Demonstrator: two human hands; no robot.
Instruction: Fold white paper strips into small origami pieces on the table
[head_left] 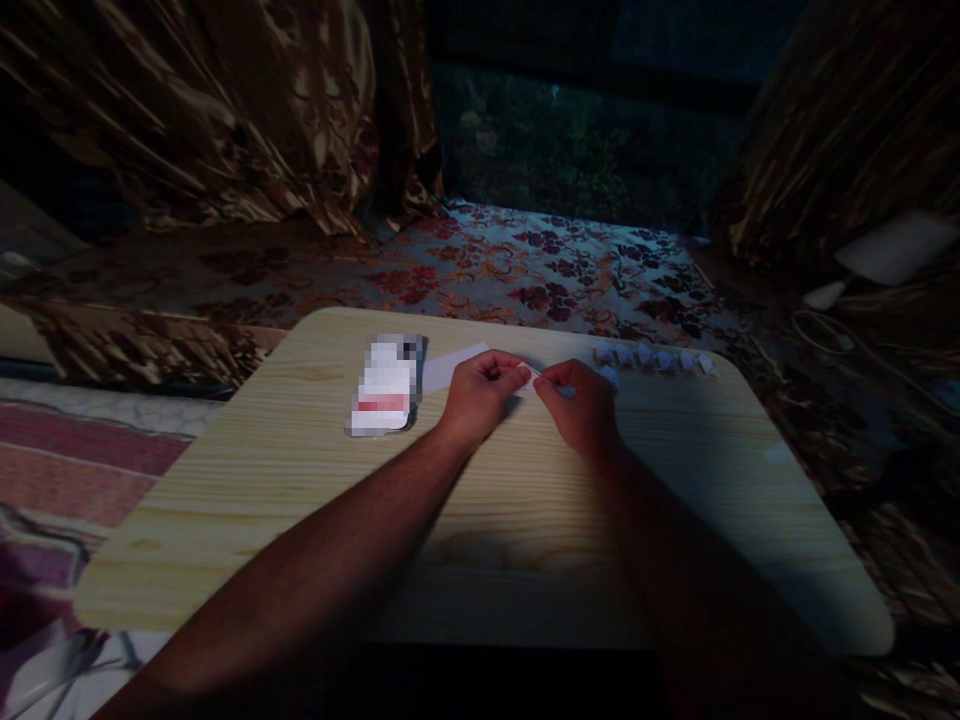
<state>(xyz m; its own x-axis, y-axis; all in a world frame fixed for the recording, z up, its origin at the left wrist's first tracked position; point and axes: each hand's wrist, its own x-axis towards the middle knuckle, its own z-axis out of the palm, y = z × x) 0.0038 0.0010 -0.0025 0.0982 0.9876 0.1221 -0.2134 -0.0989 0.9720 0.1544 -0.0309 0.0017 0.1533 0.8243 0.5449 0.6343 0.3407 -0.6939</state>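
Between my two hands is a small piece of white paper (529, 374), pinched near the far side of the wooden table (300, 500). My left hand (484, 388) has its thumb and fingers closed on the paper's left end. From the right, my right hand (581, 402) grips the other end between thumb and fingertips. Flat pale paper strips (452, 366) lie just beyond my left hand. Several small folded paper pieces (654, 356) stand in a row along the far right edge, and another folded piece (609, 377) sits close behind my right hand.
A phone-shaped object (386, 385), partly blurred out, lies left of my hands. Behind the table is a ledge with a floral cloth (540, 265), between patterned curtains (300, 110). A white object with a cable (896, 250) rests at the right.
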